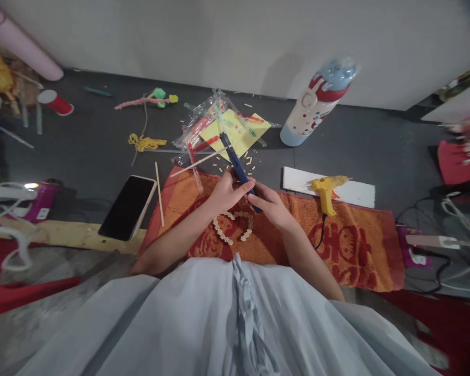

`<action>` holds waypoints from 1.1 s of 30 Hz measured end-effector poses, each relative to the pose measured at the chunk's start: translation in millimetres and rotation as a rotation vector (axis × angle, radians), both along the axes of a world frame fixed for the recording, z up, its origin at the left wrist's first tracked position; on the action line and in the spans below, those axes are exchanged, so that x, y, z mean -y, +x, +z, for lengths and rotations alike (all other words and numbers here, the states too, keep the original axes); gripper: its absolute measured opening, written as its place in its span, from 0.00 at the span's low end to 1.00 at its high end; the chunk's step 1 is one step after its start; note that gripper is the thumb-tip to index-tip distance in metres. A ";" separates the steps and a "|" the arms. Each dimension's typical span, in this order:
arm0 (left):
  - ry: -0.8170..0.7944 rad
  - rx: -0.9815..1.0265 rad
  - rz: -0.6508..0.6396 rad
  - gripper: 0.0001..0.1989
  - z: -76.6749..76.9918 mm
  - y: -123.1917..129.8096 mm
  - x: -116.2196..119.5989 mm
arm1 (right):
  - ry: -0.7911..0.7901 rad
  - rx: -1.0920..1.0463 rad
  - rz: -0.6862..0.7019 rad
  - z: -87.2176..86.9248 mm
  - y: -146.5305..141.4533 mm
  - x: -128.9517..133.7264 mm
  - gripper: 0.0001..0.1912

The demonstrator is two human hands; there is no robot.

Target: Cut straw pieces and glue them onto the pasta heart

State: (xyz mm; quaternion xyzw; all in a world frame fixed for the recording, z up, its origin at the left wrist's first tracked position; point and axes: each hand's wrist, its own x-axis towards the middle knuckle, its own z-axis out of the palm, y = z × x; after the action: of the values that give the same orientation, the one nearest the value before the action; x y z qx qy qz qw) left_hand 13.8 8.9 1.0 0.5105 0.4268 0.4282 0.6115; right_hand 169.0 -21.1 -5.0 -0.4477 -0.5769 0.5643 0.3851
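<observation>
A dark blue tool [237, 164], long and narrow, slants between both hands. My left hand [230, 192] is closed round its middle, and my right hand [269, 203] is closed on its lower end. Across the tool's upper end lies a thin wooden stick [198, 163]. Small cut pieces of stick [249, 160] are scattered just beyond the hands. Below them, a heart outline of small pale pieces [219, 231] rests on the orange towel [266, 245], with a gap at its bottom. Another stick [159, 194] lies left of the towel.
A phone [128, 208] lies at the left. Yellow paper [235, 131] and plastic-wrapped items [199, 128] are beyond the hands. A bottle [317, 102] stands at the back right, and a yellow glue gun [326, 193] rests on a white strip [356, 193], its cord crossing the towel.
</observation>
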 end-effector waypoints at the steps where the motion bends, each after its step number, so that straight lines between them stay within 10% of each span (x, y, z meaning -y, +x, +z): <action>1: 0.010 -0.007 0.002 0.28 -0.3 -0.1 0.0 | 0.003 0.004 -0.003 -0.3 -0.6 0.1 0.31; 22: 0.013 -0.001 -0.038 0.32 -5.5 1.0 -4.2 | 0.012 -0.001 -0.009 1.0 -0.1 -0.1 0.29; 25: 0.124 -0.116 -0.075 0.29 -3.6 -8.5 -8.6 | -0.051 -0.021 -0.031 0.2 1.2 -0.1 0.29; 33: 0.703 -0.824 0.363 0.09 26.8 -41.1 -16.1 | -0.132 0.043 -0.061 10.2 4.4 2.6 0.28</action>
State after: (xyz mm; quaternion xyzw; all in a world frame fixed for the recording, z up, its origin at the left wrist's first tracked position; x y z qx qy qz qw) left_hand -27.3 25.0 27.7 0.7265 0.5428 0.4083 0.1043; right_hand 173.4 -23.7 5.2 -0.5017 -0.5325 0.5795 0.3592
